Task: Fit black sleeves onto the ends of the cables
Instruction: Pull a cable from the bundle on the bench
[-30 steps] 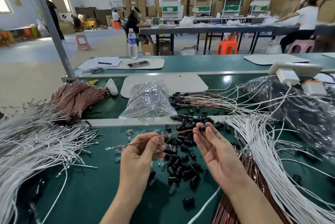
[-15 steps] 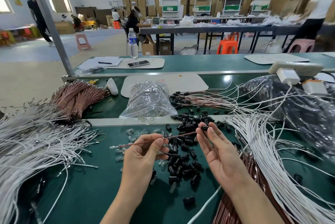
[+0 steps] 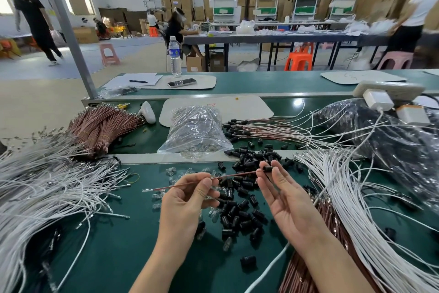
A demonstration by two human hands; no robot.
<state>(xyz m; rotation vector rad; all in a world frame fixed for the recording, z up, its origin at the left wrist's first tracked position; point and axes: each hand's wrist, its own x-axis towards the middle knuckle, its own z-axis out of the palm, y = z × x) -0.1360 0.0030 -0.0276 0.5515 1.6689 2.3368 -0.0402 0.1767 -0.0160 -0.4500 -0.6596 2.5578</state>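
A thin brown cable [image 3: 235, 175] stretches level between my hands above the green bench. My left hand [image 3: 190, 200] pinches it near the middle, and its metal tip [image 3: 148, 190] sticks out to the left. My right hand [image 3: 285, 200] holds a black sleeve [image 3: 268, 169] at the cable's right end between thumb and fingertips. A heap of loose black sleeves [image 3: 242, 207] lies on the bench under and between my hands.
White cables lie in a mass at the left [image 3: 45, 188] and fan out at the right [image 3: 356, 197]. Brown cable bundles [image 3: 102, 126] lie behind on the left. A clear bag of parts [image 3: 197, 131] and a dark bag [image 3: 392, 136] sit behind. Small clear bulbs [image 3: 173, 171] are scattered nearby.
Both hands have held the same cable throughout. The cable has slid slightly to the right, and the sleeve sits at its right end in my right fingertips.
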